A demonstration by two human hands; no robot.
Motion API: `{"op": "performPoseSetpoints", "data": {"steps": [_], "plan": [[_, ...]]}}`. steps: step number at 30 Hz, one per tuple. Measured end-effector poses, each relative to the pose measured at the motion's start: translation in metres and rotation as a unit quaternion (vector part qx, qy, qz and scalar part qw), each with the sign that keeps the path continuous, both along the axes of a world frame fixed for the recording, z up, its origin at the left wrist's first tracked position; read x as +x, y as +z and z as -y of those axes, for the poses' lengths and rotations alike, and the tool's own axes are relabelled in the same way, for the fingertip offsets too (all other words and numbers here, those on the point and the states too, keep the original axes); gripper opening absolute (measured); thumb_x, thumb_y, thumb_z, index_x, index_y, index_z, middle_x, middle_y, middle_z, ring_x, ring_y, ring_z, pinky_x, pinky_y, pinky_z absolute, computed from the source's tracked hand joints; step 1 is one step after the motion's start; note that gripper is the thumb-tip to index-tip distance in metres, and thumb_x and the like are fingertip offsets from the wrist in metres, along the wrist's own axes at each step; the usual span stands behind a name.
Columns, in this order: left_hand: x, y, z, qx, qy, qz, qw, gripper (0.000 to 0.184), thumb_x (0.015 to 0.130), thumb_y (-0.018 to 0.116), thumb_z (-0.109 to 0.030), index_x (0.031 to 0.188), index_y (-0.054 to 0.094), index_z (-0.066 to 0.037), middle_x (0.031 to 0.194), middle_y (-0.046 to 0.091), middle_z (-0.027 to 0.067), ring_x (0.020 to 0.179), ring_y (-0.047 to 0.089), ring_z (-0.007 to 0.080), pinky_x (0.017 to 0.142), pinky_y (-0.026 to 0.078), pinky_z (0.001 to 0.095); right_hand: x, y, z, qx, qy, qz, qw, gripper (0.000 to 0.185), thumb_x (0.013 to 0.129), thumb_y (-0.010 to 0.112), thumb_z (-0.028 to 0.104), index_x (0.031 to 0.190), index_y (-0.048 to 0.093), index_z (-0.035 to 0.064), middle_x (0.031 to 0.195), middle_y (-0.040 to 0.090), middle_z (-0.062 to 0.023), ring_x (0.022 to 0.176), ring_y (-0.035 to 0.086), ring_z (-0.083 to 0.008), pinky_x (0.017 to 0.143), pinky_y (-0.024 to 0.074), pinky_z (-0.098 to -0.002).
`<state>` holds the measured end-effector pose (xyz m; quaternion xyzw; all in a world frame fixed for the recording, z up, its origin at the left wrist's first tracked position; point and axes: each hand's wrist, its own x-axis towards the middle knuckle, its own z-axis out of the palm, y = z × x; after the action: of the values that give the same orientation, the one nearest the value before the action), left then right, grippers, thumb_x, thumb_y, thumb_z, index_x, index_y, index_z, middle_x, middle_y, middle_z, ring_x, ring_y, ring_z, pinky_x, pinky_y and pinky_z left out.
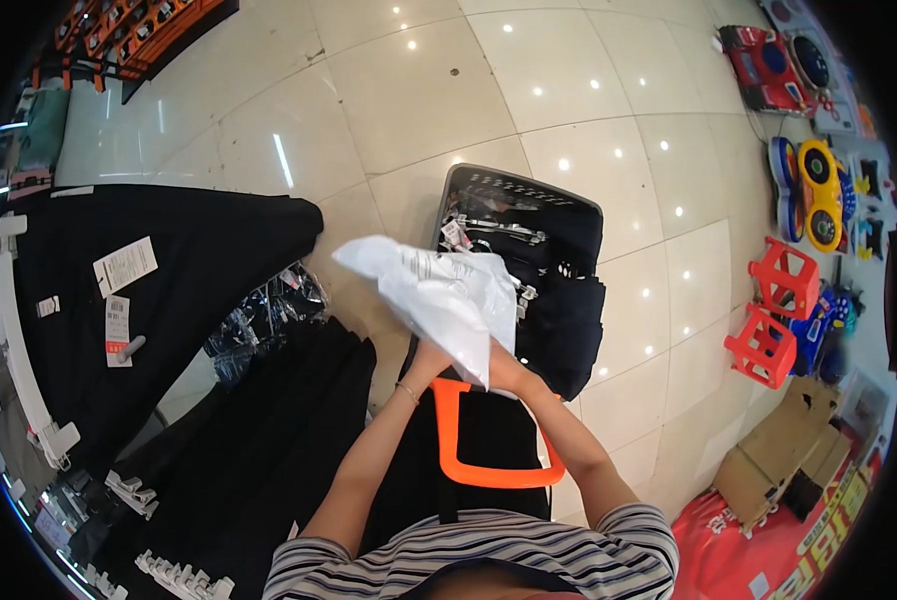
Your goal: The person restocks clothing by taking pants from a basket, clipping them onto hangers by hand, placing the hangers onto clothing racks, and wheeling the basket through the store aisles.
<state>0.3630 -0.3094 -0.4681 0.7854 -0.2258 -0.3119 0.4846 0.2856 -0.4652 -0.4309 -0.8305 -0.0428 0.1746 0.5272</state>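
Note:
A crumpled white plastic bag with faint grey print is held up in front of me, over the left part of a grey basket. My left hand grips the bag's lower edge from the left. On the right, my right hand is closed on the same bag; its fingers are partly covered by the plastic. Dark folded clothes and clear hangers lie in the basket. Its orange handle is tipped towards me, below my hands.
Black garments with paper tags hang on white clip hangers at the left, with plastic-wrapped items beside them. Red stools, toy cars and a cardboard box stand along the right. Tiled floor lies ahead.

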Motion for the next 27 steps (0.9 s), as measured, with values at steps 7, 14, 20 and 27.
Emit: {"op": "performPoseSetpoints", "data": {"steps": [7, 14, 20, 27], "plan": [[-0.028, -0.018, -0.003, 0.19, -0.083, 0.104, 0.973, 0.019, 0.078, 0.059, -0.019, 0.087, 0.056, -0.003, 0.086, 0.059, 0.0188, 0.075, 0.059, 0.0344, 0.067, 0.047, 0.0451, -0.028, -0.004, 0.045, -0.043, -0.116, -0.132, 0.983, 0.051, 0.078, 0.067, 0.028, 0.12, 0.049, 0.0043, 0.123, 0.049, -0.0157, 0.119, 0.043, -0.0318, 0.102, 0.0301, -0.0461], [-0.07, -0.085, 0.049, 0.411, -0.566, 0.025, 0.715, 0.05, 0.086, 0.044, -0.034, 0.13, 0.048, -0.01, 0.13, 0.049, 0.0115, 0.126, 0.035, 0.0335, 0.104, 0.017, 0.047, -0.036, -0.037, 0.02, -0.01, -0.181, -0.161, 0.97, 0.09, 0.077, 0.068, 0.024, 0.144, 0.01, 0.0103, 0.146, 0.016, -0.0195, 0.13, 0.028, -0.0386, 0.101, 0.0289, -0.0543], [-0.035, -0.17, 0.053, 0.529, -0.414, -0.101, 0.734, 0.058, 0.084, 0.043, -0.038, 0.134, 0.041, -0.01, 0.143, 0.032, 0.0154, 0.134, 0.024, 0.0317, 0.107, 0.011, 0.051, -0.044, -0.015, 0.006, -0.057, 0.004, -0.245, 0.968, 0.045, 0.087, 0.052, 0.031, 0.124, 0.047, 0.0047, 0.12, 0.052, -0.0182, 0.106, 0.053, -0.0338, 0.093, 0.0386, -0.0465], [-0.035, -0.177, 0.027, 0.421, -0.232, 0.051, 0.876, 0.043, 0.083, 0.049, -0.035, 0.114, 0.058, -0.008, 0.127, 0.047, 0.0187, 0.125, 0.035, 0.0335, 0.103, 0.026, 0.0433, -0.092, 0.161, 0.065, 0.138, 0.042, -0.285, 0.948, 0.053, 0.084, 0.06, 0.034, 0.124, 0.045, 0.0018, 0.112, 0.055, -0.0195, 0.103, 0.052, -0.0348, 0.091, 0.0392, -0.047]]}}
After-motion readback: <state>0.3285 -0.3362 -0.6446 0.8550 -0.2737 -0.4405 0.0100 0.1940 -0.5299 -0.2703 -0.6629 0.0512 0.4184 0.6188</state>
